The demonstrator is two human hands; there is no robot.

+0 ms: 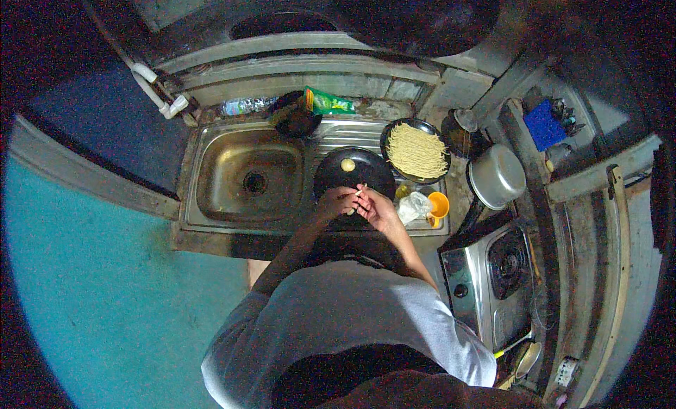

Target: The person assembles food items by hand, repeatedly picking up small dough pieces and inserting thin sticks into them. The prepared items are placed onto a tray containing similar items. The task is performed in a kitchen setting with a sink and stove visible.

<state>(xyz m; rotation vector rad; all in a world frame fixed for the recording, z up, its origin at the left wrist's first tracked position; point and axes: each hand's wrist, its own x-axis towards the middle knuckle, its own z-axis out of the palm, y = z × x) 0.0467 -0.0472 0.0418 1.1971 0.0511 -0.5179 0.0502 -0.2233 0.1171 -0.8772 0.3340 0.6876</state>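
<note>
Over the near part of a round black plate (pixel 327 171), my two hands meet with their fingertips together. My left hand (pixel 336 202) is closed, and its fingers touch those of my right hand (pixel 378 210), which is curled in a pinch. Between the fingertips shows a small pale piece (pixel 360 191) that looks like dough; the fingers cover most of it. A pale, smooth dough ball (pixel 348 164) lies on the plate, beyond my hands. To the right, a second black plate (pixel 384 143) is spread with many thin, pale yellow dough strips (pixel 417 150).
Left is a steel sink (pixel 211 162). Behind stand a clear bottle (pixel 243 107) and a green packet (pixel 329 101). Near my right hand are a white plastic bag (pixel 414 207) and an orange mug (pixel 438 206). Further right are a metal pot (pixel 498 176) and a gas stove (pixel 486 282).
</note>
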